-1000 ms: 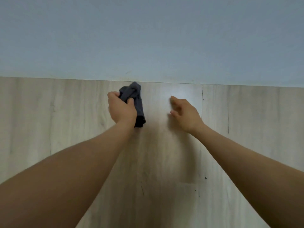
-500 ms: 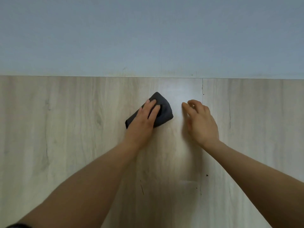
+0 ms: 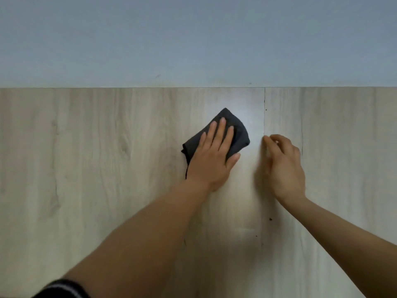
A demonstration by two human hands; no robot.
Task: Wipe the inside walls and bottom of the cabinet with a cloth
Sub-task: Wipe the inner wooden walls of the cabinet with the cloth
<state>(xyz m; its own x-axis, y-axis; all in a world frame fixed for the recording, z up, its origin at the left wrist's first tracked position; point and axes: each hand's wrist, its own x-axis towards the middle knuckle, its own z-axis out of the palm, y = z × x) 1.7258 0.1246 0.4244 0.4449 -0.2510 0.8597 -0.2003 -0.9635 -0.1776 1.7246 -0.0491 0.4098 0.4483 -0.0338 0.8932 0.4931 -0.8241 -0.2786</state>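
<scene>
left hand (image 3: 211,160) flat on dark cloth (image 3: 238,134), seam (image 3: 264,117) just right

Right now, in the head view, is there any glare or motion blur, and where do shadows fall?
Head view: glare brightens the wood panel beside the dark cloth; the right hand has blurred fingertips; the left hand looks sharp; soft shadows lie below both arms.

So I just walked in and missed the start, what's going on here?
A person is wiping a light wood-grain surface. The left hand presses a dark cloth flat against it with straight fingers. The right hand rests beside it, fingers curled, holding nothing, near a seam between panels.
</scene>
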